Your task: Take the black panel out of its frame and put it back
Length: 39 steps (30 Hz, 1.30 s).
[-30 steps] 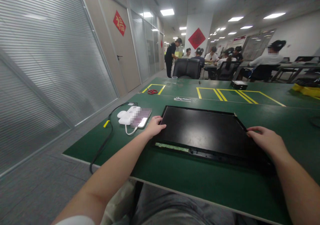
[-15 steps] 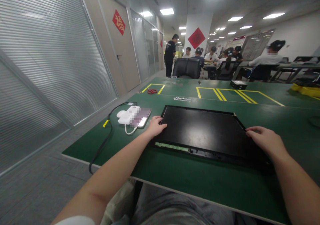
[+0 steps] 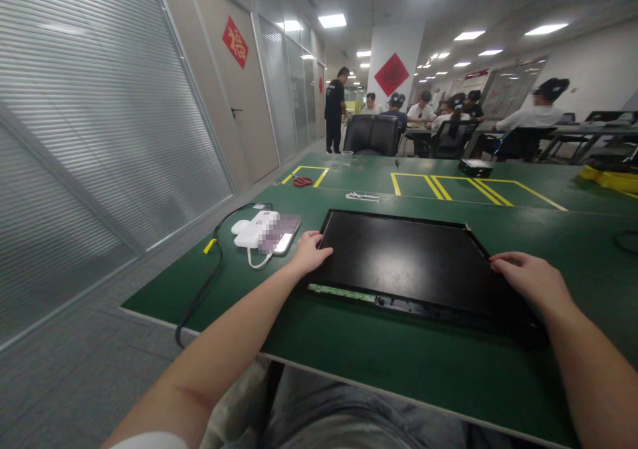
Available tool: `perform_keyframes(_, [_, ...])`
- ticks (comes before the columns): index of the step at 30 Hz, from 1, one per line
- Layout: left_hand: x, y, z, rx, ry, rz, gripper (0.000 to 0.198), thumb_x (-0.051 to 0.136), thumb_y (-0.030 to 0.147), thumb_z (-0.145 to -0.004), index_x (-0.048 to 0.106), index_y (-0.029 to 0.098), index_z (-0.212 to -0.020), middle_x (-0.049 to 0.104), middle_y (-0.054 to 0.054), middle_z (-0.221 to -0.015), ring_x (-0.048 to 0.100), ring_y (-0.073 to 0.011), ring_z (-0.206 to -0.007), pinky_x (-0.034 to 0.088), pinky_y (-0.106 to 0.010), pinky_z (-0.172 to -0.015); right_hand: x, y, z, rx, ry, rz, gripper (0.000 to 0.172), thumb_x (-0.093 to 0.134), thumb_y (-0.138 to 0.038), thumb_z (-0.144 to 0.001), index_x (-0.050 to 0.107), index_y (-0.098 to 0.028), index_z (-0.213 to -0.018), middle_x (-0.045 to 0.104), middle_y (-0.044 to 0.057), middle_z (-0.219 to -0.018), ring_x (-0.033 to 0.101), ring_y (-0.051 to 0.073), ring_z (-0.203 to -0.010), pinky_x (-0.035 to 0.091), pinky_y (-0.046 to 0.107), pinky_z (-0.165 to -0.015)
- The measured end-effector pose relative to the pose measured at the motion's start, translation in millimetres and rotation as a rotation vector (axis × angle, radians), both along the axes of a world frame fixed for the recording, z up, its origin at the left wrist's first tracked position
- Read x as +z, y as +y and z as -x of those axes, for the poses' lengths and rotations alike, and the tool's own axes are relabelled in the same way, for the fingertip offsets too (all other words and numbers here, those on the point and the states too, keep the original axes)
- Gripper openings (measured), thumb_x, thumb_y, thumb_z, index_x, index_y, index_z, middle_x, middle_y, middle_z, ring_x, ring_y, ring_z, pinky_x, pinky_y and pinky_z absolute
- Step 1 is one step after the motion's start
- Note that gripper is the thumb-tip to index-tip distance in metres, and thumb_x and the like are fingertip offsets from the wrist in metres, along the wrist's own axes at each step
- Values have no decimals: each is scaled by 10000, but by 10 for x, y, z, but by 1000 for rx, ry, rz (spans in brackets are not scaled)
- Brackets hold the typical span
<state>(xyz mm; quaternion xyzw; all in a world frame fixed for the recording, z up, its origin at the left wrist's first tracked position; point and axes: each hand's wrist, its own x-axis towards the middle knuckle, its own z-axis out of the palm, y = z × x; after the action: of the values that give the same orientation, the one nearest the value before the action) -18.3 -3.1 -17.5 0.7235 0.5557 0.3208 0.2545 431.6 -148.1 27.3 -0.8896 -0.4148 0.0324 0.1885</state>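
A flat black display panel (image 3: 403, 253) lies face up on the green table in front of me. Along its near edge runs a green circuit strip (image 3: 341, 293), exposed beside a dark bezel part. My left hand (image 3: 310, 253) grips the panel's left edge, thumb on top and fingers curled over the side. On the opposite edge my right hand (image 3: 531, 276) pinches the frame between thumb and fingertips. The undersides of both grips are hidden.
Left of the panel lie a phone (image 3: 286, 233), a white charger-like device (image 3: 256, 226) and a black cable (image 3: 212, 279). Farther back are red-handled scissors (image 3: 302, 181), small white pieces (image 3: 363, 196), a plastic cup (image 3: 347, 158) and a black box (image 3: 475, 168). Several people sit beyond.
Both hands keep their grip and the panel stays in place. In the background, the standing person has shifted slightly left.
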Motion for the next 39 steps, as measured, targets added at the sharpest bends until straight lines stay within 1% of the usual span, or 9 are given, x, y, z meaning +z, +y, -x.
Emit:
perform_keyframes(3, [0,-7,-4,4,-2,-5,439,746,341,-704,747,175,-1111,586,-140,-1356,537,-333,-1307,376,-399,-1147,-31,9,-26,3,-12,-20,279,583,-443,-731,783,-279,-835,738,89,-877,657,284,-809,486,363,-671])
perform_keyframes(6, [21,-30,-17,9,5,-9,427,748,321,-710,746,170,-1110,581,-150,-1357,541,-344,-1300,382,-422,-1148,-54,15,-59,13,-24,-21,269,586,-446,-729,781,-285,-821,738,86,-861,657,282,-793,485,365,-662])
perform_keyframes(13, [70,-72,-38,14,66,-11,430,740,305,-728,741,145,-1128,564,-173,-1366,538,-370,-1301,370,-455,-1165,-47,13,-61,3,-11,-14,272,585,-433,-724,786,-285,-830,741,77,-857,650,279,-795,480,355,-657])
perform_keyframes(19, [68,-77,-38,3,82,-16,441,742,305,-739,732,147,-1151,550,-171,-1365,524,-366,-1314,358,-455,-1175,-58,5,-74,9,1,-10,283,575,-431,-722,785,-283,-840,745,80,-903,649,283,-836,479,359,-691])
perform_keyframes(25, [81,-107,-37,-9,75,-1,463,732,267,-763,713,166,-1215,523,-170,-1410,499,-364,-1352,336,-473,-1192,-13,-8,-39,-12,41,-29,271,592,-407,-698,785,-278,-837,743,81,-872,646,280,-809,471,359,-670])
perform_keyframes(28, [77,-107,-21,-22,92,-3,479,709,255,-786,688,157,-1254,520,-172,-1422,497,-349,-1364,340,-460,-1195,25,-14,-13,-23,73,-28,281,586,-414,-678,780,-277,-828,745,75,-877,649,282,-827,474,359,-680])
perform_keyframes(32, [82,-99,31,-74,130,-38,492,685,235,-794,664,153,-1278,532,-168,-1420,507,-321,-1362,354,-433,-1193,49,-17,-16,-35,66,-39,293,565,-428,-660,771,-276,-803,747,75,-879,650,291,-845,476,369,-694])
perform_keyframes(35, [111,-105,77,-106,168,-79,511,656,214,-797,640,139,-1302,563,-170,-1379,543,-299,-1321,375,-416,-1180,43,-17,-37,-45,80,-50,304,559,-439,-662,772,-273,-802,750,79,-890,650,294,-851,476,375,-696])
perform_keyframes(39, [154,-120,122,-61,255,-135,499,611,209,-827,619,128,-1320,583,-183,-1358,544,-317,-1310,382,-449,-1162,0,-10,-71,-41,66,-65,273,564,-432,-657,766,-277,-758,749,80,-861,652,282,-813,472,366,-671])
